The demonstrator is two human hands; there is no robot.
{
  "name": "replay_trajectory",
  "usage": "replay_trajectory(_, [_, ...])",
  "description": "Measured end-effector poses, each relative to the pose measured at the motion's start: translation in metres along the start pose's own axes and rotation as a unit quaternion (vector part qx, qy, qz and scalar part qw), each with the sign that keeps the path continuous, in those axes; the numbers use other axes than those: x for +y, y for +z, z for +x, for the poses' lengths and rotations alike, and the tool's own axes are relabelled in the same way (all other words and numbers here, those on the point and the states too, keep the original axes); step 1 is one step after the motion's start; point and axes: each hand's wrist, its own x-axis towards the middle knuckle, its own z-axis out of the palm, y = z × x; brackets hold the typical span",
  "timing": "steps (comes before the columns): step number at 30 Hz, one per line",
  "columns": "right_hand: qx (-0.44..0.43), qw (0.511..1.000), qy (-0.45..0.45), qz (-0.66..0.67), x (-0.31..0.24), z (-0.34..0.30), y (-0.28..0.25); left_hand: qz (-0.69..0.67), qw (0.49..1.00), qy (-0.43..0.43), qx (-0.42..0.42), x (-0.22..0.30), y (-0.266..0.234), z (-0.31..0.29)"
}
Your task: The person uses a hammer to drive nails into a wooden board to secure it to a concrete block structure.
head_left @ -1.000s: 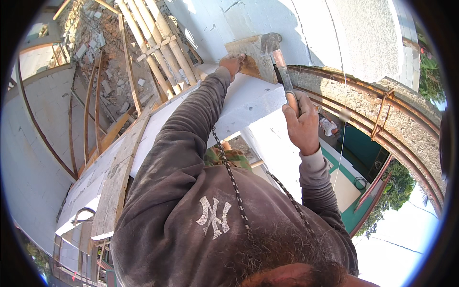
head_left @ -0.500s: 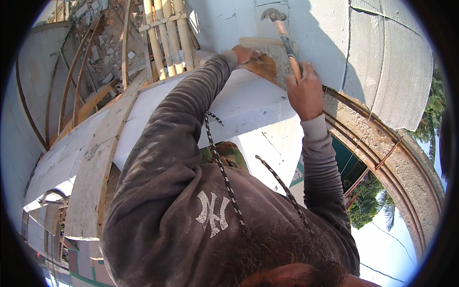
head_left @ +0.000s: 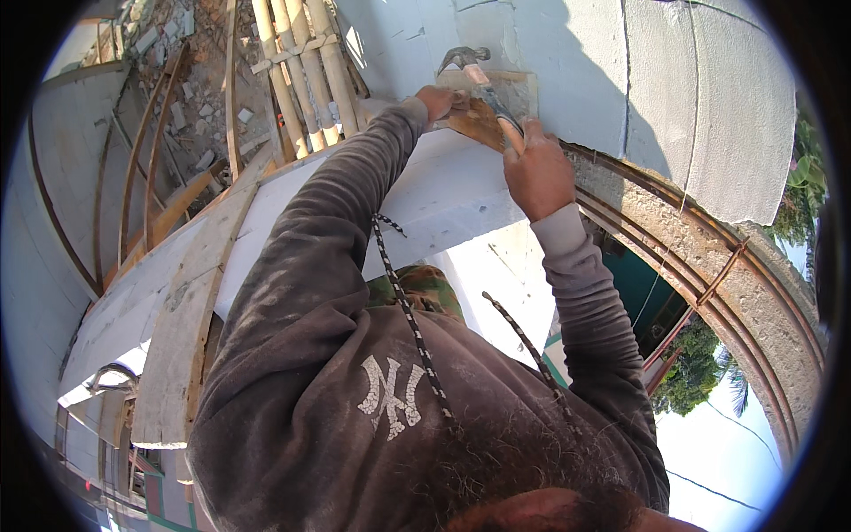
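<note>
My right hand (head_left: 541, 173) is wrapped round the handle of a claw hammer (head_left: 497, 102). The hammer's head hangs over a small wooden board (head_left: 523, 87), just beyond my left hand (head_left: 436, 104). The fingers of that left hand are pinched together at the board's left end. Whatever they hold, if anything, is too small to make out. The board is pale, with a brown worn patch near me, and lies against the light blue-grey wall panels (head_left: 585, 89).
White foam-like blocks (head_left: 443, 191) lie under my arms. To the left are a long plank (head_left: 182, 346), tied bamboo poles (head_left: 301, 71) and rubble (head_left: 199, 115) below. A concrete beam with rusty bars (head_left: 709, 257) curves along the right.
The hammer has come down and to the left, its head now close to my left hand. My right hand has shifted left with it. The left hand stays at the board.
</note>
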Motion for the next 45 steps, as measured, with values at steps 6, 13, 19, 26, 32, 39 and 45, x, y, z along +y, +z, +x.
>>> replay_trajectory(6, [-0.029, 0.999, 0.041, -0.020, -0.004, -0.003, -0.002, -0.009, 1.000, -0.008, 0.017, -0.004, 0.009, -0.003])
replay_trajectory(13, [-0.048, 0.998, 0.046, -0.001, 0.006, 0.003, 0.007, 0.021, 0.999, -0.039, 0.013, -0.012, 0.004, 0.008])
replay_trajectory(19, [-0.025, 1.000, -0.005, 0.013, 0.006, -0.001, 0.007, -0.002, 0.998, -0.042, 0.037, 0.003, 0.009, -0.028])
replay_trajectory(26, [0.174, 0.947, -0.150, 0.224, -0.051, -0.037, -0.060, 0.690, 0.686, 0.131, 0.192, 0.010, -0.114, -0.062])
replay_trajectory(32, [0.353, 0.881, -0.132, 0.286, -0.010, -0.155, -0.112, -0.095, 0.963, 0.142, 0.206, 0.094, 0.024, -0.148])
replay_trajectory(39, [0.455, 0.791, -0.104, 0.395, 0.032, -0.307, -0.136, -0.067, 0.935, 0.345, 0.048, 0.094, -0.015, -0.223])
replay_trajectory(45, [0.451, 0.663, 0.042, 0.596, 0.084, -0.423, -0.083, -0.066, 0.950, 0.269, -0.143, 0.067, 0.087, -0.347])
